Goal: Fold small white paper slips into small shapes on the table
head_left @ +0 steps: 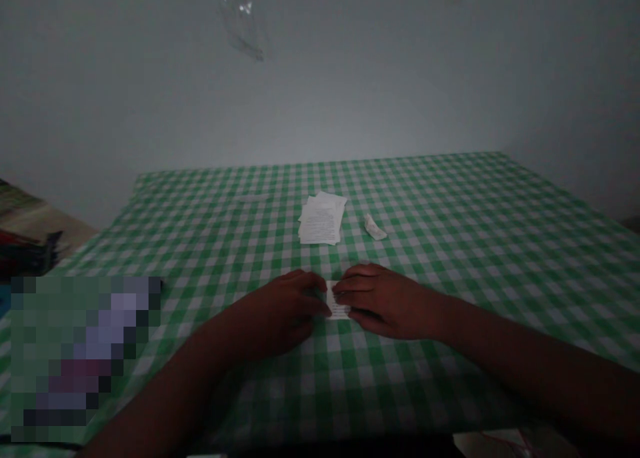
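Printed paper slip (339,301) lies flat on the green gingham tablecloth (400,391), held between both hands. Left hand (283,309) has its fingers (315,305) pressed together against the slip's left edge; right hand (385,303) lays its closed fingers (347,285) across the slip's upper right part. Farther up the cloth, a stack of printed sheets (321,218) sits just beside a crumpled scrap of white paper (375,227), with a pale wall (320,98) behind.
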`<state>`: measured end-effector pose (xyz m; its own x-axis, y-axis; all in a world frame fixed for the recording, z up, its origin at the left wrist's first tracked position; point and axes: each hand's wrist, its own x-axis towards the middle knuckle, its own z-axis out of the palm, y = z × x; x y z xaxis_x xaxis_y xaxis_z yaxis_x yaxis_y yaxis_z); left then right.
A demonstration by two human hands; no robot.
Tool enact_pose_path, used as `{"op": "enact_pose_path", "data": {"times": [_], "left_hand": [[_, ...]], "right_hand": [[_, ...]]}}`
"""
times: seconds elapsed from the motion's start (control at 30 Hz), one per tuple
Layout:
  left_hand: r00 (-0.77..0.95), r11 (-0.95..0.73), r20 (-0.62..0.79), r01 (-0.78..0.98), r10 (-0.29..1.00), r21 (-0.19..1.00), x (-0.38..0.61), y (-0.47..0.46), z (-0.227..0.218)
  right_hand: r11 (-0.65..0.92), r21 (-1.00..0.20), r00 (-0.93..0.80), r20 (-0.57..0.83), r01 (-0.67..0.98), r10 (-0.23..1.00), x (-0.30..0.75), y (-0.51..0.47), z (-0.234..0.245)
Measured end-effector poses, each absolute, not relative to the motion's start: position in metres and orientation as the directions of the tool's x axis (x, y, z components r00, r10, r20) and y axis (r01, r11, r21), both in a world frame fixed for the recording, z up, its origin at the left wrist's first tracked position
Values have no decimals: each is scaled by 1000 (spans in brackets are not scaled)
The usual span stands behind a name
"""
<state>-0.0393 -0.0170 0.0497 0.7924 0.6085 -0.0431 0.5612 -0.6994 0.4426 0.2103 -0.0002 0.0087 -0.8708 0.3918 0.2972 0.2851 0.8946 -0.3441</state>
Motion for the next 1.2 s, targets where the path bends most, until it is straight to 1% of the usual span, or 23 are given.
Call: {"op": "enact_pose_path", "data": {"times": [0.1, 0.23, 0.5, 0.73, 0.93, 1.2], "left_hand": [[771, -703, -48, 602, 635, 379, -33, -14, 43], [747, -700, 3, 620, 664, 355, -30, -9, 28], [733, -683, 17, 624, 680, 379, -33, -6, 22], [725, -665, -14, 639, 689, 385, -31, -4, 23], [711, -647, -12, 647, 703, 404, -30, -6, 25], [697, -638, 5, 654, 717, 407, -27, -5, 22]], "right_hand": [[901, -329, -877, 292, 282, 381, 211, 1, 7], [892, -345, -873, 283, 293, 396, 211, 0, 8], [889, -362, -872, 290, 281, 394, 211, 1, 7], [886, -364, -861, 308, 286, 404, 211, 0, 7], [881, -379, -857, 313, 281, 408, 211, 1, 6], [872, -375, -857, 282, 315, 431, 210, -1, 8]]}}
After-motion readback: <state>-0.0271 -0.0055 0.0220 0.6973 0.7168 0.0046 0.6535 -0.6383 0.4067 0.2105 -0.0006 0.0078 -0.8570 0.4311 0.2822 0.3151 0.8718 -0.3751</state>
